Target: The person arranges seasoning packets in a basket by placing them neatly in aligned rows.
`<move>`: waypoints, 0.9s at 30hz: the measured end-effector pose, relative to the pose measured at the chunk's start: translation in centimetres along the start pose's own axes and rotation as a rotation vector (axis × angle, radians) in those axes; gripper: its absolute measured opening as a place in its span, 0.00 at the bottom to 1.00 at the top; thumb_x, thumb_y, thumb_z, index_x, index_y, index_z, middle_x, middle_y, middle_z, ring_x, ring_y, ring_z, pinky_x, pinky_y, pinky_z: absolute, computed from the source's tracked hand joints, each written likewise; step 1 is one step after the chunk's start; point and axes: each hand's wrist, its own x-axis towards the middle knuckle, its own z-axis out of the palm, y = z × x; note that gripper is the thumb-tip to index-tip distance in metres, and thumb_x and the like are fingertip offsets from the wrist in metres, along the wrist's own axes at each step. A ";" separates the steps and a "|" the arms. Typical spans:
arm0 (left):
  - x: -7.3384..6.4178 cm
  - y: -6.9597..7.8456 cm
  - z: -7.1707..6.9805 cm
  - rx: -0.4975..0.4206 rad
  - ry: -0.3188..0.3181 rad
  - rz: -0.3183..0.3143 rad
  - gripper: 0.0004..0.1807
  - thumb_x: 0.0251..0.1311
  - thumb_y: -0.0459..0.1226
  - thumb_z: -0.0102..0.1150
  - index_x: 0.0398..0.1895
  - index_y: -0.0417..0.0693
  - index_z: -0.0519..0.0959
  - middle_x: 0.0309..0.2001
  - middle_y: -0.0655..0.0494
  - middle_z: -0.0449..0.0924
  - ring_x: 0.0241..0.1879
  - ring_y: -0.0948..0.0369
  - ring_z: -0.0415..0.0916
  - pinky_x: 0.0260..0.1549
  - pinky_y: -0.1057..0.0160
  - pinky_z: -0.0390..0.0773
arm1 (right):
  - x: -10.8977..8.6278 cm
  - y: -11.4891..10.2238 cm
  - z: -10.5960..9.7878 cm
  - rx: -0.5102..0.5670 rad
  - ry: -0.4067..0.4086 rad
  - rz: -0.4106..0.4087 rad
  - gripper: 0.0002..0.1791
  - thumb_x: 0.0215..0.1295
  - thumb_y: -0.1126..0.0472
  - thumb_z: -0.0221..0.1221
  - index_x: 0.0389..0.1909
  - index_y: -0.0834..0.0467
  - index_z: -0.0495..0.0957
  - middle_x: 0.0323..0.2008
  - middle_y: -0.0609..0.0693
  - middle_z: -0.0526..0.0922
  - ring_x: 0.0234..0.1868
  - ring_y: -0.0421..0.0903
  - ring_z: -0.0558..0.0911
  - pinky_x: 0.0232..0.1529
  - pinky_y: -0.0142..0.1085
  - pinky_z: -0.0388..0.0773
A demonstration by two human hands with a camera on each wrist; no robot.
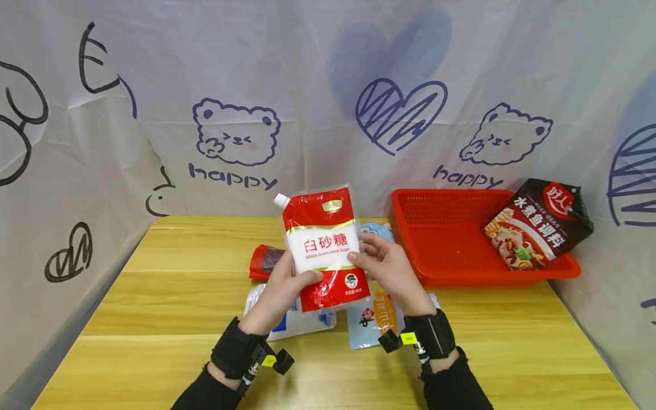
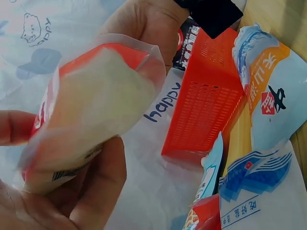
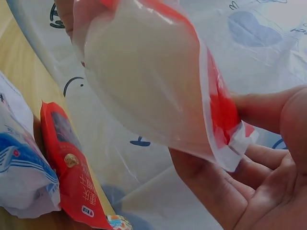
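Observation:
A red and white pouch of white granulated sugar (image 1: 328, 225) with a white spout cap is held up above the table, its printed front facing the head camera. My left hand (image 1: 282, 290) grips its lower left side, thumb on the front. At the right edge, my right hand (image 1: 385, 266) pinches the pouch between thumb and fingers. Both wrist views show the pouch's see-through back, with pale contents inside. Below it lie a white and blue bag (image 1: 304, 326), a light blue pouch with an orange panel (image 1: 363, 327) and a red packet (image 1: 261, 262), all partly covered.
A red plastic basket (image 1: 435, 256) stands at the back right of the wooden table (image 1: 154, 319). Inside it, a dark seasoning packet (image 1: 538, 225) leans on the right rim. Another light blue packet (image 1: 378, 229) shows behind my right hand. A printed white curtain (image 1: 318, 114) hangs behind.

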 end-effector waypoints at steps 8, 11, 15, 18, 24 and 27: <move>0.1 0.1 0.0 0.044 0.083 -0.013 0.32 0.73 0.38 0.59 0.74 0.41 0.59 0.64 0.41 0.75 0.56 0.51 0.80 0.56 0.52 0.83 | 0.1 -0.1 0.7 0.013 0.145 -0.026 0.33 0.73 0.59 0.64 0.75 0.59 0.66 0.64 0.60 0.80 0.48 0.52 0.87 0.45 0.37 0.86; 0.3 0.0 -0.1 0.031 0.088 -0.026 0.31 0.74 0.41 0.60 0.73 0.41 0.61 0.65 0.42 0.75 0.57 0.51 0.80 0.57 0.51 0.82 | 0.2 0.0 1.0 0.049 0.197 -0.057 0.33 0.73 0.61 0.64 0.75 0.60 0.65 0.65 0.59 0.80 0.49 0.53 0.87 0.43 0.36 0.86; 0.4 -0.1 -0.1 0.015 0.094 -0.037 0.33 0.73 0.42 0.61 0.75 0.42 0.61 0.66 0.42 0.74 0.58 0.50 0.80 0.56 0.49 0.83 | 0.4 0.2 1.4 0.104 0.248 -0.106 0.31 0.73 0.63 0.63 0.73 0.60 0.64 0.66 0.59 0.79 0.53 0.53 0.86 0.43 0.37 0.87; 0.5 -0.1 -0.1 0.004 0.104 -0.033 0.34 0.71 0.41 0.64 0.75 0.43 0.62 0.66 0.43 0.74 0.57 0.49 0.81 0.54 0.50 0.84 | 0.4 0.2 1.6 0.146 0.263 -0.123 0.30 0.73 0.64 0.63 0.71 0.61 0.63 0.66 0.59 0.78 0.55 0.54 0.85 0.43 0.38 0.87; 0.5 -0.2 -0.2 -0.027 0.129 -0.015 0.33 0.69 0.38 0.67 0.73 0.43 0.65 0.64 0.44 0.75 0.56 0.49 0.82 0.51 0.52 0.86 | 0.4 0.3 1.9 0.190 0.251 -0.097 0.31 0.72 0.63 0.64 0.70 0.59 0.62 0.67 0.58 0.77 0.56 0.54 0.85 0.43 0.39 0.87; 0.5 -0.1 -0.5 -0.041 0.124 -0.014 0.33 0.70 0.38 0.66 0.73 0.43 0.65 0.64 0.43 0.75 0.56 0.49 0.82 0.50 0.52 0.86 | 0.3 0.3 1.9 0.199 0.234 -0.082 0.31 0.73 0.63 0.63 0.70 0.59 0.61 0.66 0.58 0.77 0.56 0.53 0.84 0.43 0.37 0.87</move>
